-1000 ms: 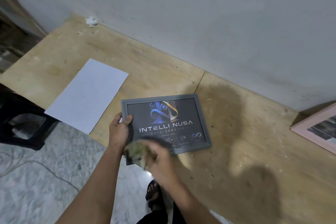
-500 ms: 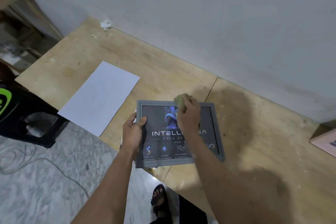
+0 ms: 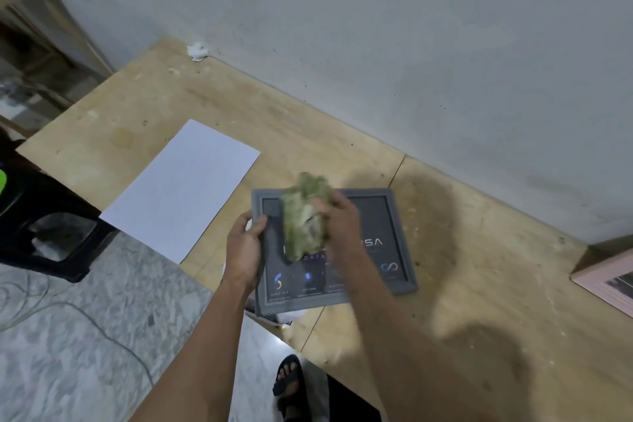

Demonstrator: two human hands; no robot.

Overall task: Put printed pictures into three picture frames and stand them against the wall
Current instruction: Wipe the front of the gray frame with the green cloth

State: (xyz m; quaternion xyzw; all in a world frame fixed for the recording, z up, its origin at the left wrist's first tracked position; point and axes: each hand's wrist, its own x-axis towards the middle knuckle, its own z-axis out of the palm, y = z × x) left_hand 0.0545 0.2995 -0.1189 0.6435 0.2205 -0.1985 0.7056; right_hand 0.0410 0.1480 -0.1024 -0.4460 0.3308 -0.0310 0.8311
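1. A sandalled foot stands on the marbled floor just off the bench's near edge.
2. The left hand grasps the grey picture frame by its left side, thumb curled over the front face and fingers behind.
3. The frame is held at the near edge of the wooden bench, its lower left corner past that edge and over the floor. It faces up, holding a dark printed picture with pale lettering and small icons along the bottom.
4. The right hand clutches a crumpled greenish cloth against the upper left part of the frame's front; the hand and cloth are blurred.
5. A white sheet of paper lies flat to the left of the frame, near the bench's left end, one corner at the near edge.
6. A pink frame shows partly at the right, on the bench.
7. A black stool stands on the floor beside the bench's left end.
8. A small white wad sits in the far left corner, against the grey wall.
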